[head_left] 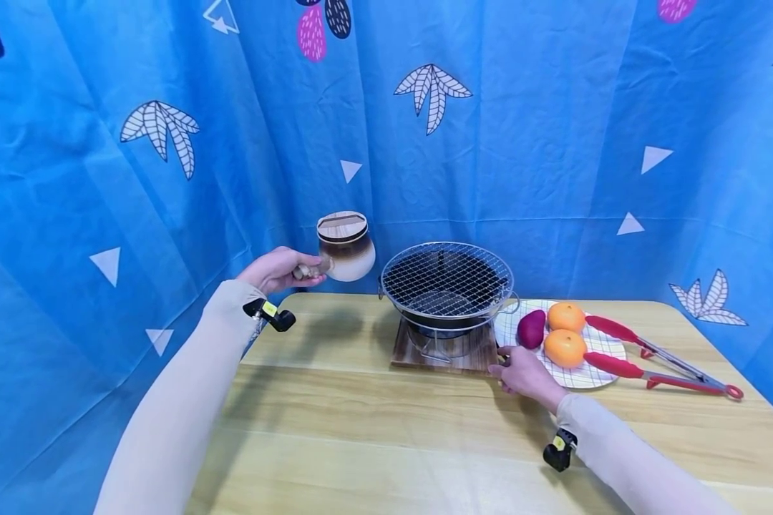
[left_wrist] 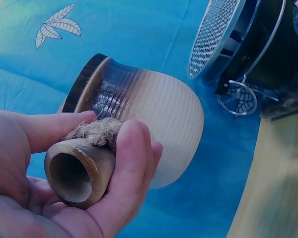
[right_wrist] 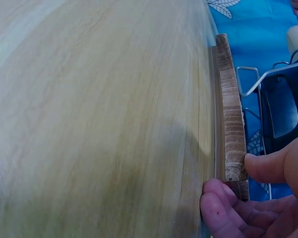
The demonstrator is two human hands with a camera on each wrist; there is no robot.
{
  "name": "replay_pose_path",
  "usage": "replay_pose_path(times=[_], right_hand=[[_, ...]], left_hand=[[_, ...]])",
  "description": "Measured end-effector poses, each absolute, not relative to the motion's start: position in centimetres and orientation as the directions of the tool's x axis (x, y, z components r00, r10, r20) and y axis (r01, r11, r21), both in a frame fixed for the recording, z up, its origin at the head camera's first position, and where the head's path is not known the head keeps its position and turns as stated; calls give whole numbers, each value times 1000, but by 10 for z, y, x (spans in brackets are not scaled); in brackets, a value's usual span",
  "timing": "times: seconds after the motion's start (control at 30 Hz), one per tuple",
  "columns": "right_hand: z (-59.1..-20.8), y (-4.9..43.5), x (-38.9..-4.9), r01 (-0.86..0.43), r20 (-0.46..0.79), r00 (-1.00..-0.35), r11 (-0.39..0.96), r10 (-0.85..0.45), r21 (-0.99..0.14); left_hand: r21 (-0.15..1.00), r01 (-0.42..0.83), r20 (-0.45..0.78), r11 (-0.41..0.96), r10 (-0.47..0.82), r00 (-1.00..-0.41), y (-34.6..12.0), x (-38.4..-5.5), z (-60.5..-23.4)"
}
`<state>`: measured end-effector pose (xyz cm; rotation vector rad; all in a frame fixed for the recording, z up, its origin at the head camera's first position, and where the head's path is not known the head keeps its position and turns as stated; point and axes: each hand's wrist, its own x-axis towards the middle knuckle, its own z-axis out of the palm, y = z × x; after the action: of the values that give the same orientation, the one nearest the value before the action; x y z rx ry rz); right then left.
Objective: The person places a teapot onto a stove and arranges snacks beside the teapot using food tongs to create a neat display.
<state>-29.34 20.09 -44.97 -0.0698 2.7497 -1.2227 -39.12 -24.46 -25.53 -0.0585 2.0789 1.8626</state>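
My left hand [head_left: 282, 267] grips the hollow, twine-wrapped side handle [left_wrist: 79, 173] of a teapot [left_wrist: 159, 119]. The pot fades from dark brown to cream and wears a flat wooden lid [head_left: 342, 225]. It hangs raised over the table's back left, left of a small round grill stove. My right hand [head_left: 528, 373] pinches the near right corner of a dark wooden board [right_wrist: 232, 109], thumb on top and fingers curled at its underside. On that board stands the stove, topped by a round wire mesh [head_left: 447, 279] with a black body [head_left: 441, 325].
Right of the board, a checked plate [head_left: 595, 379] carries two oranges [head_left: 565, 348] and a purple oval item [head_left: 531, 329]. Red-tipped tongs [head_left: 683, 365] lie across its right rim. A blue patterned curtain [head_left: 522, 143] hangs behind the wooden table [head_left: 386, 443].
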Motion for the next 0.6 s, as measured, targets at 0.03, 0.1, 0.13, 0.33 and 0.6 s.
replay_pose_path(times=[0.03, 0.1, 0.13, 0.33, 0.6], right_hand=[[-450, 201, -293, 8, -98, -991, 672, -96, -741], [-450, 201, -293, 9, -97, -991, 674, -93, -738], [-450, 201, -294, 9, -97, -991, 676, -93, -736], [-451, 201, -295, 11, -101, -991, 685, -91, -728], [-453, 203, -297, 21, -109, -990, 683, -86, -730]], left_hand=[[956, -255, -280, 142, 197, -940, -243, -391, -254], [956, -249, -276, 155, 192, -942, -240, -392, -252], [955, -248, -276, 160, 184, -943, -238, -392, -251], [956, -243, -272, 164, 184, -945, -230, -395, -242], [958, -242, -270, 156, 193, -943, -220, -398, -234]])
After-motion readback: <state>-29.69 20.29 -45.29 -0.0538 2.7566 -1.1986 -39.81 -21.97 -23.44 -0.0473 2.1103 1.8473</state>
